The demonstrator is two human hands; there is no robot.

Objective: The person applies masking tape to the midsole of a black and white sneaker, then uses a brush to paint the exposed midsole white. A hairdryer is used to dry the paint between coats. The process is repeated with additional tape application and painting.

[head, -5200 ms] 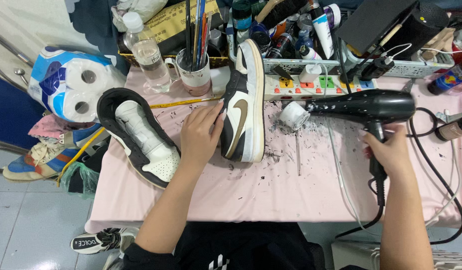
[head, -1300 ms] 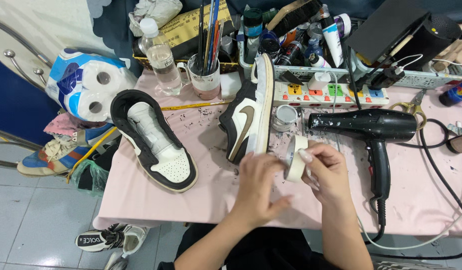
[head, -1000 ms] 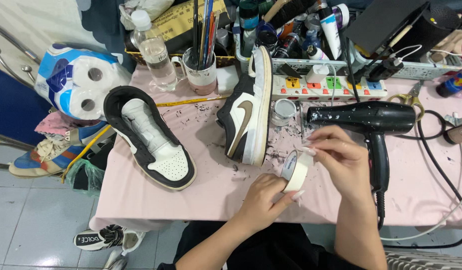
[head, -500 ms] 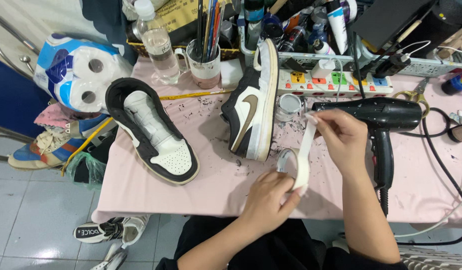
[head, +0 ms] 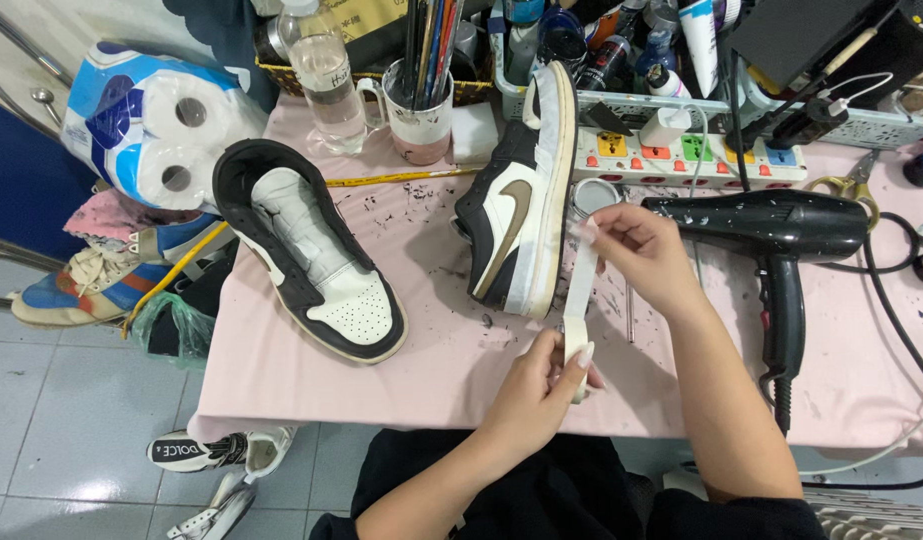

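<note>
My left hand (head: 543,385) holds a roll of cream masking tape (head: 573,345) just above the near part of the pink table (head: 281,370). My right hand (head: 636,255) pinches the free end of the tape strip (head: 581,280), stretched out upward from the roll. Just left of the strip a black, white and brown sneaker (head: 516,205) lies on its side with the sole toward my hands. A second black and white sneaker (head: 311,260), stuffed with white paper, lies further left.
A black hair dryer (head: 771,235) lies at the right with its cord trailing. At the back stand a power strip (head: 681,150), a mug of brushes (head: 421,110), a water bottle (head: 321,70) and a basket of bottles. Toilet rolls (head: 151,125) and shoes sit left.
I put the hair dryer down on the table, let go of the sneaker and took up the tape roll. My hands have drawn apart, pulling out a longer strip.
</note>
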